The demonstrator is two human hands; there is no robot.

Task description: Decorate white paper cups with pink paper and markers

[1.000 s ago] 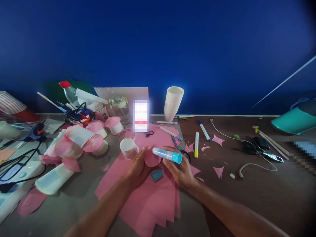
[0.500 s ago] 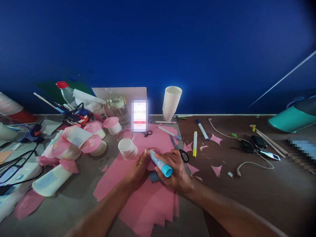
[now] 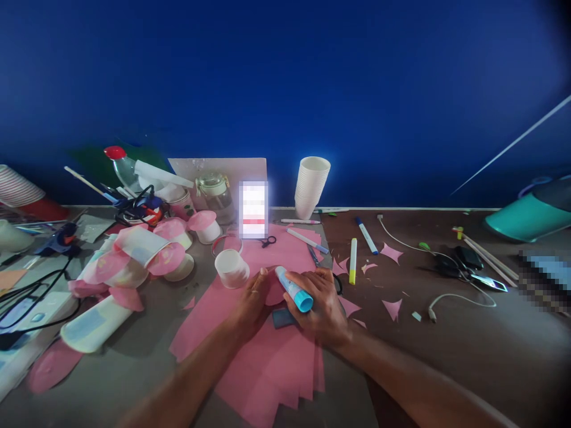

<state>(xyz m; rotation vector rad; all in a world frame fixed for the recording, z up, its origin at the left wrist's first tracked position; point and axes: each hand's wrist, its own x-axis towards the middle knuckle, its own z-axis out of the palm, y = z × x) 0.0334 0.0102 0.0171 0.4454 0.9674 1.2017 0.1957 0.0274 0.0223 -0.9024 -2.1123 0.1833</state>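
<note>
Right hand [image 3: 323,309], as I view it over the head camera: one, thumb and fingers closed around a blue tube [image 3: 292,288], its pale end slanting away over a pink disc [image 3: 273,292]; whether that end touches the disc, I cannot tell. Left hand [image 3: 252,303]: one, thumb raised at the disc's left edge, other fingers largely hidden, so I cannot tell whether they pinch it. Pink disc: one, between the two hands, above overlapping pink sheets [image 3: 256,371]. Dark blue block [image 3: 282,318]: one, just beside the right hand on the near side of the disc. White cup [image 3: 232,270]: one, just beyond the left hand. Stacked white cups [image 3: 311,190]: one tall column, near the blue wall [image 3: 285,89]. Yellow-ended marker [image 3: 353,261]: one, right of the sheets, near pink offcuts [image 3: 392,252]. Cups with pink discs [image 3: 134,255]: several, heaped at left.
</note>
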